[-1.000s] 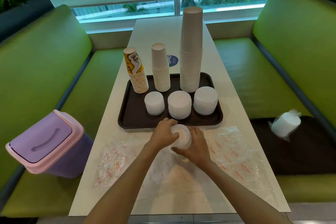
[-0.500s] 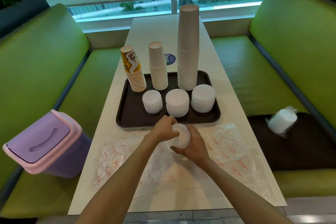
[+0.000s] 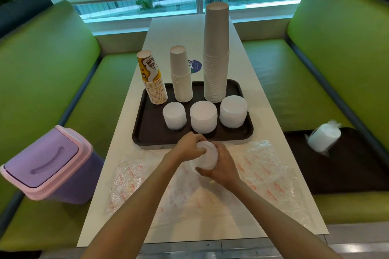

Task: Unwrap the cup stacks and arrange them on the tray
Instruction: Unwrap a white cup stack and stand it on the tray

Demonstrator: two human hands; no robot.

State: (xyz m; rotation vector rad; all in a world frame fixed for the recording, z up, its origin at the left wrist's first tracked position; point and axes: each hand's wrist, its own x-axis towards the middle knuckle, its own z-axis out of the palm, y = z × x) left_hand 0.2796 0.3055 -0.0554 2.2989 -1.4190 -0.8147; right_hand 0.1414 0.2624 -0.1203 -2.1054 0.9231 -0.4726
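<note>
Right now both hands meet just in front of the tray's (image 3: pixel 139 132) near rim, over the surface (image 3: pixel 263 111). The left grip (image 3: pixel 189 147) has its fingers curled over the top of one small stack of white lids (image 3: pixel 207 154), and the right grip (image 3: pixel 221 166) wraps round its side from below. Whether film still clings to it, I cannot tell.

On the tray stand three cup stacks in a back row: one printed stack (image 3: pixel 152 78) leaning left, one short white stack (image 3: pixel 181 73) and one tall white stack (image 3: pixel 216 52). Three lid piles (image 3: pixel 203 116) sit in front of them.

Three crumpled clear wrappers lie on the surface: one left (image 3: pixel 126 183), one beneath the forearms (image 3: pixel 189 202), one right (image 3: pixel 267 166). One wrapped bundle (image 3: pixel 323 137) lies on the right bench. One purple bin (image 3: pixel 42 162) sits on the left bench.
</note>
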